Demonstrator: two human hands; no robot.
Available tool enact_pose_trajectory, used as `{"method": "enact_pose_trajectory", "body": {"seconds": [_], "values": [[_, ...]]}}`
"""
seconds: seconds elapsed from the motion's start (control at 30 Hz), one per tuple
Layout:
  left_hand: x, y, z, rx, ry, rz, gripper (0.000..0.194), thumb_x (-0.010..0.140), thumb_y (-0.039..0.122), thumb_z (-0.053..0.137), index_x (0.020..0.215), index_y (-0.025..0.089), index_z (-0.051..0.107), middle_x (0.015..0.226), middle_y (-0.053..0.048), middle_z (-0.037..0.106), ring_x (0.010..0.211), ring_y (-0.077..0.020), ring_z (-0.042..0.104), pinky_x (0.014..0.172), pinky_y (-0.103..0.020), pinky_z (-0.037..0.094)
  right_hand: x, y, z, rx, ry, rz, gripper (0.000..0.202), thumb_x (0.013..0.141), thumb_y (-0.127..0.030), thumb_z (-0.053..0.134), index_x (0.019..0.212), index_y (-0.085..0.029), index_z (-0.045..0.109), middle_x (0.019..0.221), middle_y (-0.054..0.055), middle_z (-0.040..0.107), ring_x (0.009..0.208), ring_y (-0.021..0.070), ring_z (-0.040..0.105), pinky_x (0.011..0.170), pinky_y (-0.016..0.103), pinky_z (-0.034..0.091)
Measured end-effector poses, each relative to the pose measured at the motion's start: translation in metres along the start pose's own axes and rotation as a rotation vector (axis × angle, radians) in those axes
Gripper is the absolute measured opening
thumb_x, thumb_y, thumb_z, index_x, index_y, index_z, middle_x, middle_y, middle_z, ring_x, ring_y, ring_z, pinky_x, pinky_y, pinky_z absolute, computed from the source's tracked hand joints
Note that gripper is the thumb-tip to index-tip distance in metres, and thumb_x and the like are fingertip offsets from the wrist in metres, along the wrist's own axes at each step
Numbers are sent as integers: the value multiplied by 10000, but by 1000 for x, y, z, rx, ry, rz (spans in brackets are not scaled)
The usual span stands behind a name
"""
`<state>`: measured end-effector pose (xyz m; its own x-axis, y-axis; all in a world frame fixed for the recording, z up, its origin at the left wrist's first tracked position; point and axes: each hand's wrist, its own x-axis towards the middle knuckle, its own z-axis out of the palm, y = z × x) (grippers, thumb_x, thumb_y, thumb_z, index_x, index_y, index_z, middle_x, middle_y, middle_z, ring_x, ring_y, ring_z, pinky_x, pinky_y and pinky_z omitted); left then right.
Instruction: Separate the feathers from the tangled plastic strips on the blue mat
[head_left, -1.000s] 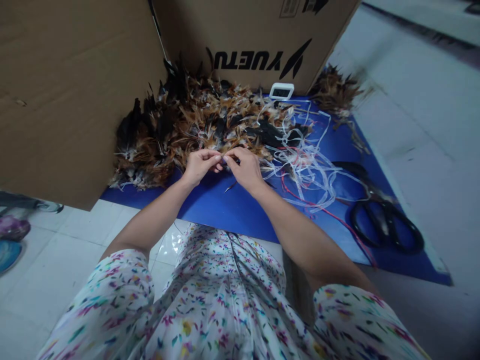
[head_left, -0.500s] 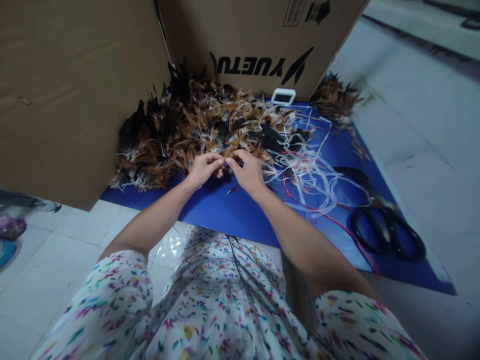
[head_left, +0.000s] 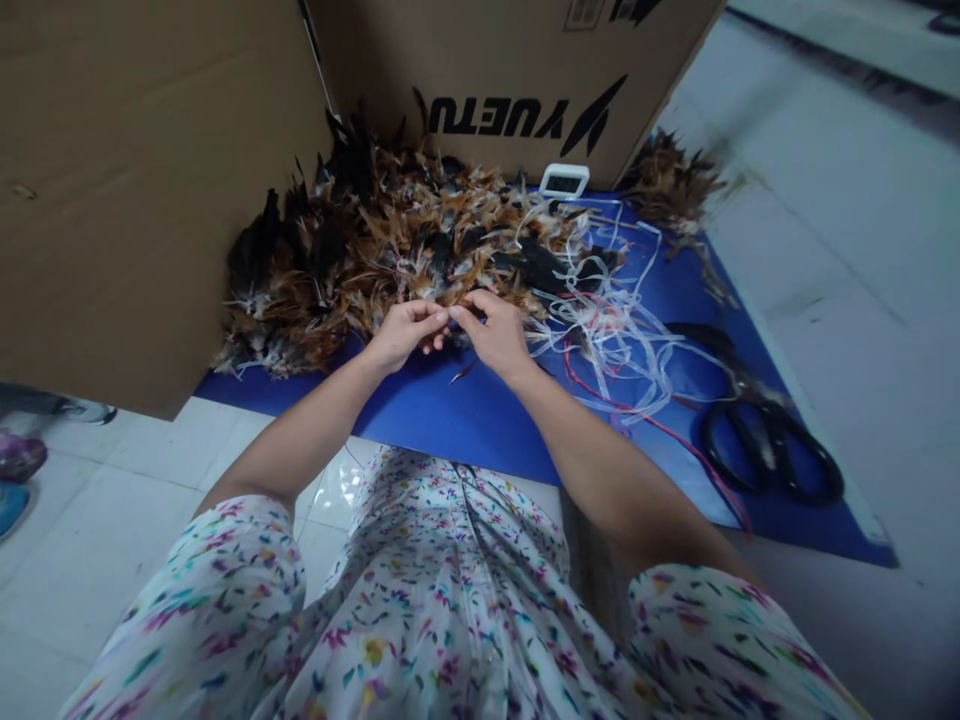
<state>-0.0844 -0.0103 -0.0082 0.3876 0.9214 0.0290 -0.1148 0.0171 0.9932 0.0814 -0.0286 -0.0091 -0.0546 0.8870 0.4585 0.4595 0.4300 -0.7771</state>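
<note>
My left hand (head_left: 407, 332) and my right hand (head_left: 493, 328) meet at the near edge of a wide pile of brown and black feathers (head_left: 405, 240). Thumb and forefinger are pinched together on each hand, the tips nearly touching. Whatever lies between them is too small to make out. A single small dark feather (head_left: 463, 373) rests on the blue board (head_left: 465, 425) just below my hands. To the right of my right hand lies a tangle of white ribbons (head_left: 622, 340), with a red cord (head_left: 675, 440) running out of it.
Large black-handled scissors (head_left: 769, 450) lie on the board at the right. A small white digital device (head_left: 564, 181) stands behind the ribbons. Cardboard (head_left: 142, 200) rises at left and a printed box (head_left: 510, 60) at the back. More feathers (head_left: 671, 185) sit at the back right.
The view has shifted slightly, so the board and scissors appear a little higher and further left. Both hands keep nearly the same pinch, fingertips still together.
</note>
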Motion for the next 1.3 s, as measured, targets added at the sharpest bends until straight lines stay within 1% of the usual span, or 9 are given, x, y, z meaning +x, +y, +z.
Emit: {"method": "enact_pose_trajectory", "body": {"seconds": [0.2, 0.4, 0.53, 0.63, 0.73, 0.83, 0.97, 1.17, 1.3], "values": [[3, -2, -5, 3, 82, 46, 371, 691, 454, 848, 707, 140, 652, 564, 6, 611, 425, -46, 493, 372, -165, 314, 6, 1, -11, -93, -105, 22, 103, 873, -250, 623, 842, -175, 686, 828, 25, 682, 772, 161, 586, 769, 304, 446], [7, -4, -8, -28, 164, 74, 345, 736, 418, 820, 685, 145, 614, 540, 21, 582, 406, -32, 456, 366, -144, 297, 3, 7, -18, -492, -248, -59, 177, 820, -259, 740, 986, -199, 738, 986, 97, 719, 954, 261, 609, 870, 402, 429], [7, 1, -9, -63, 225, 95, 352, 724, 408, 834, 696, 150, 596, 587, 26, 604, 415, -23, 467, 366, -142, 299, 1, 8, -14, -615, -329, -92, 58, 867, -229, 687, 881, -208, 739, 925, 96, 730, 908, 263, 615, 853, 412, 410], [7, 4, -9, -88, 258, 96, 347, 724, 393, 834, 704, 157, 580, 605, 33, 610, 421, -26, 477, 367, -152, 299, 3, 7, -14, -574, -321, -65, 134, 899, -180, 612, 828, -194, 725, 927, 103, 733, 903, 257, 629, 849, 401, 419], [6, 5, -10, -92, 275, 98, 335, 723, 390, 827, 716, 165, 579, 608, 40, 606, 423, -29, 483, 368, -161, 301, 6, 5, -16, -390, -257, -9, 113, 873, -152, 615, 828, -192, 710, 929, 78, 727, 869, 217, 632, 830, 355, 437], [6, 4, -10, -73, 282, 101, 334, 711, 400, 827, 723, 168, 587, 630, 40, 615, 424, -29, 492, 368, -165, 309, 7, 3, -18, -188, -210, 47, 87, 857, -184, 620, 818, -190, 698, 833, 30, 711, 773, 170, 615, 777, 309, 444], [5, 2, -10, -54, 249, 92, 344, 699, 417, 833, 752, 164, 606, 599, 39, 605, 446, -52, 539, 377, -165, 337, 7, 1, -18, -116, -159, 92, 90, 843, -223, 622, 819, -181, 698, 715, -3, 674, 681, 147, 582, 717, 288, 429], [3, 2, -8, -85, 208, 94, 401, 663, 442, 848, 787, 167, 584, 939, -42, 747, 524, -61, 619, 414, -171, 419, 6, 2, -17, -123, -105, 75, 100, 841, -229, 615, 815, -180, 698, 728, 7, 679, 669, 144, 565, 707, 292, 422], [2, -1, -7, 28, 168, 129, 427, 666, 493, 841, 793, 160, 608, 726, -15, 699, 538, -96, 646, 429, -179, 444, 6, 4, -16, -135, -109, 83, 106, 841, -239, 610, 830, -181, 699, 741, 9, 686, 673, 148, 566, 704, 297, 419]]}}
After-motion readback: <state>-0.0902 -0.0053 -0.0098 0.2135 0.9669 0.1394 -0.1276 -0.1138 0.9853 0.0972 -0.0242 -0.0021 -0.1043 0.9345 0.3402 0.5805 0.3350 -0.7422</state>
